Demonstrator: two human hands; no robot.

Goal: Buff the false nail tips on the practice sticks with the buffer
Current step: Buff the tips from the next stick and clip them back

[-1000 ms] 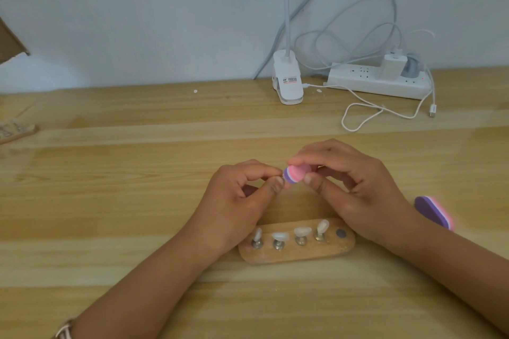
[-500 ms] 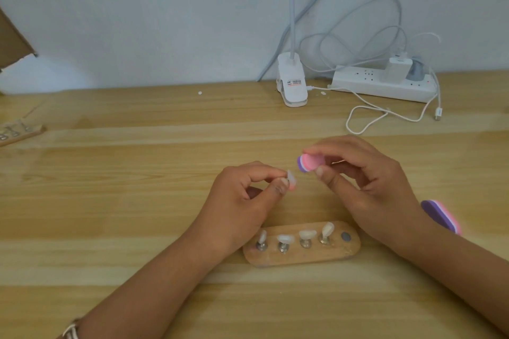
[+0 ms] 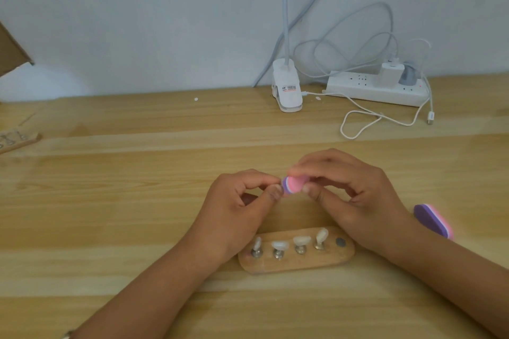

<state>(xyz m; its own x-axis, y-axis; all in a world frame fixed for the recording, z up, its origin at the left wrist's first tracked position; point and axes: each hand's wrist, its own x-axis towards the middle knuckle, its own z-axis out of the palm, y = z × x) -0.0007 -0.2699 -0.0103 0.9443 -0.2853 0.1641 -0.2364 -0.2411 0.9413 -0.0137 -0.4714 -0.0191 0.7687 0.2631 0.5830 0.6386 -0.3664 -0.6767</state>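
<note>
Pink-and-purple buffer (image 3: 292, 185) being pinched between thumb and fingers of the right hand (image 3: 355, 195), at mid-table (image 3: 110, 201). The left hand (image 3: 237, 206) is pressing thumb to forefinger at the buffer's purple left end; what it is pinching cannot be told. Nearer, a wooden holder (image 3: 297, 263) is carrying four upright practice sticks (image 3: 300, 249) topped with nail tips (image 3: 279, 244). A second buffer (image 3: 432, 219) is lying at right.

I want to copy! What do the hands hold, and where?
Right hand pinches a small pink-and-purple foam buffer by its right end. Left hand pinches something hidden.
</note>
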